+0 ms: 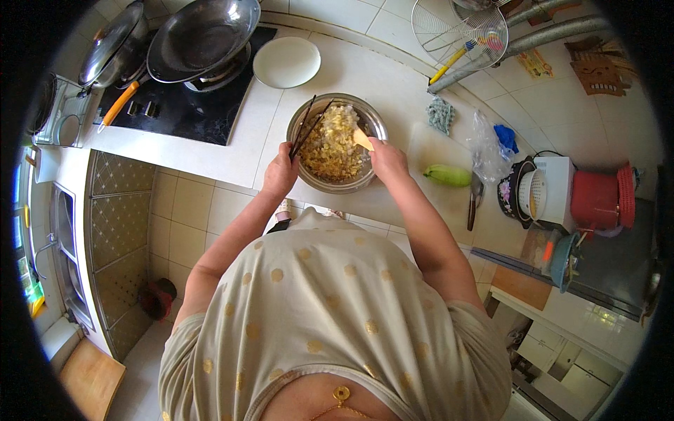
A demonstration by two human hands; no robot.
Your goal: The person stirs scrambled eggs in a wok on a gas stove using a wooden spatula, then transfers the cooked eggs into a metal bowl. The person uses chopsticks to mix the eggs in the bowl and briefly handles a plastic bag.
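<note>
In front of me on the counter stands a round stainless steel bowl (380, 122) with a yellow and whitish crumbly food mixture (331, 147) in it. My left hand (281, 171), at the bowl's left rim, is closed on dark chopsticks (305, 131), whose far ends reach over the bowl. My right hand (388, 160), at the right rim, grips a light wooden spatula (362, 139) that touches the mixture. An empty white plate (287, 62) lies just behind the bowl to the left.
A gas hob (184, 116) with a wok (202, 39) is at the left. To the right are a green gourd (447, 175) on a translucent board, a knife (475, 194), a plastic bag (487, 150), a knitted cloth (440, 114) and a white colander (533, 193).
</note>
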